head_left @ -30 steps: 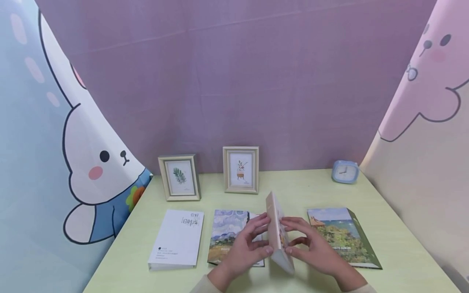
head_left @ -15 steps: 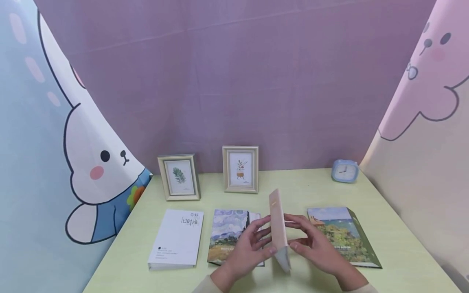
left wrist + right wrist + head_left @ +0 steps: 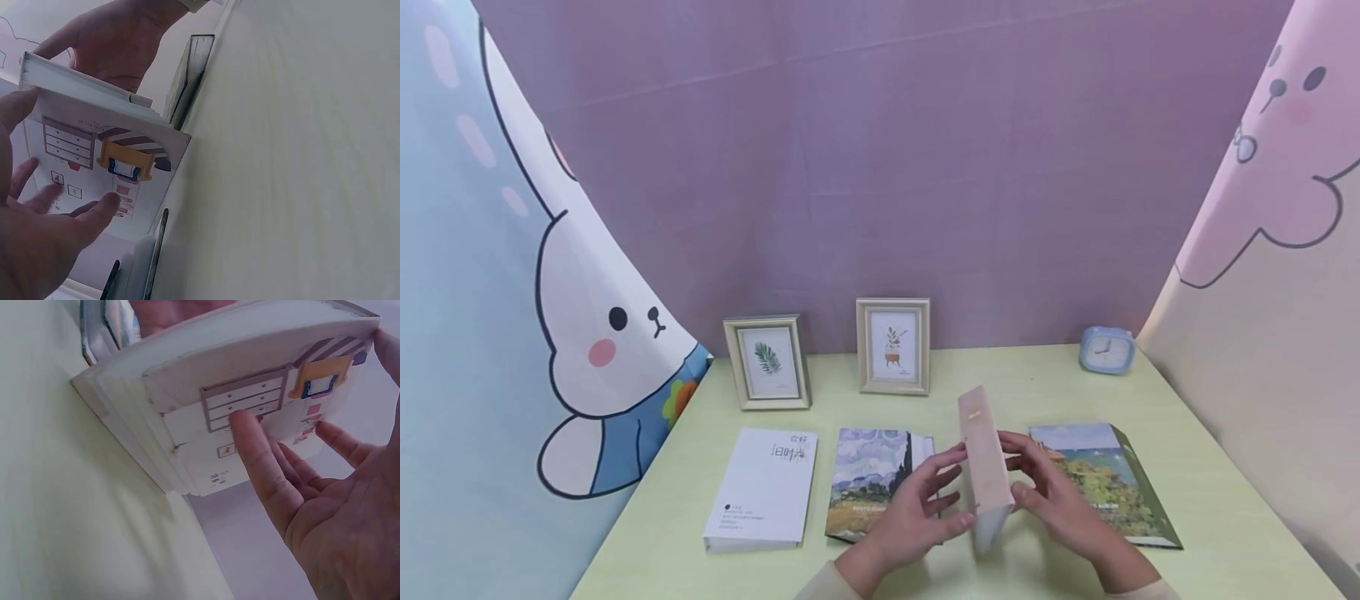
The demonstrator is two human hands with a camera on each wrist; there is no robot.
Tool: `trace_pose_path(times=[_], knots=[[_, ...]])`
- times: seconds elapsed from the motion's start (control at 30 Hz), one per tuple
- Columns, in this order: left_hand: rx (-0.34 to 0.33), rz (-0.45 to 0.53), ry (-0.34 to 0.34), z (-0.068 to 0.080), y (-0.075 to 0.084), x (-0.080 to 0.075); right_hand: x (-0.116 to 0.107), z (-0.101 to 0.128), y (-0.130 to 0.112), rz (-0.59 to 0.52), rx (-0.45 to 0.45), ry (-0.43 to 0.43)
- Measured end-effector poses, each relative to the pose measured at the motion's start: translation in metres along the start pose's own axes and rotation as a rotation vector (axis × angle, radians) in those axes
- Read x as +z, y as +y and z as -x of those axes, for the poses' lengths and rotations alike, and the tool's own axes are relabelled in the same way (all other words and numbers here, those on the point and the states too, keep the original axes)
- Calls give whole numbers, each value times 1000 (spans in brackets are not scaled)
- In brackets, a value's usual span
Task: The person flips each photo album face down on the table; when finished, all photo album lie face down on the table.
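A pale pink album [image 3: 983, 467] stands on its edge on the light green table [image 3: 1225, 517], spine toward me. My left hand [image 3: 917, 508] lies flat against its left cover with straight fingers, thumb at the near lower corner. My right hand [image 3: 1060, 500] presses the right cover the same way. In the left wrist view the left hand's fingers [image 3: 44, 231] touch the album's cover [image 3: 106, 162], which bears a drawing of drawers and an orange shape, and the right hand [image 3: 119, 44] shows behind. In the right wrist view the right hand's fingers [image 3: 312, 506] lie spread on the other cover [image 3: 250, 394].
A white book [image 3: 763, 490] and a painted-sky album [image 3: 868, 475] lie left of the hands, a coastal-landscape album [image 3: 1097, 475] right. At the back stand two picture frames [image 3: 767, 362] [image 3: 892, 346] and a blue clock [image 3: 1107, 350]. Cartoon curtains close in both sides.
The pink album has swung from leaning with its cover showing to standing with its spine toward me, and shifted slightly right. Both hands stayed on its covers.
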State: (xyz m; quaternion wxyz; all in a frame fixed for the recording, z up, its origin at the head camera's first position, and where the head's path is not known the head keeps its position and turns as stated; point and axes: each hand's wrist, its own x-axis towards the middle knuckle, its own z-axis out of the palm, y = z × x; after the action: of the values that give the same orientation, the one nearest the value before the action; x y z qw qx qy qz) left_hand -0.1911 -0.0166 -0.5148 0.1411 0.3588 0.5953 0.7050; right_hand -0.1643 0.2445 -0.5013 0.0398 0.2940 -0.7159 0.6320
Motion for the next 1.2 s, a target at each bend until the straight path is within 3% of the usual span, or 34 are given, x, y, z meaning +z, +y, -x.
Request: trace_pose_path(times=[0.2, 0.47, 0.73, 1.2], knots=[[-94, -9, -26, 0, -4, 0, -7, 0, -6, -79, 35, -4], [-246, -78, -18, -1, -8, 2, -9, 0, -12, -27, 103, 92], [-262, -196, -17, -1, -10, 1, -10, 0, -12, 77, 189, 173], [-238, -214, -7, -2, -12, 1, -15, -1, -13, 71, 300, 205]])
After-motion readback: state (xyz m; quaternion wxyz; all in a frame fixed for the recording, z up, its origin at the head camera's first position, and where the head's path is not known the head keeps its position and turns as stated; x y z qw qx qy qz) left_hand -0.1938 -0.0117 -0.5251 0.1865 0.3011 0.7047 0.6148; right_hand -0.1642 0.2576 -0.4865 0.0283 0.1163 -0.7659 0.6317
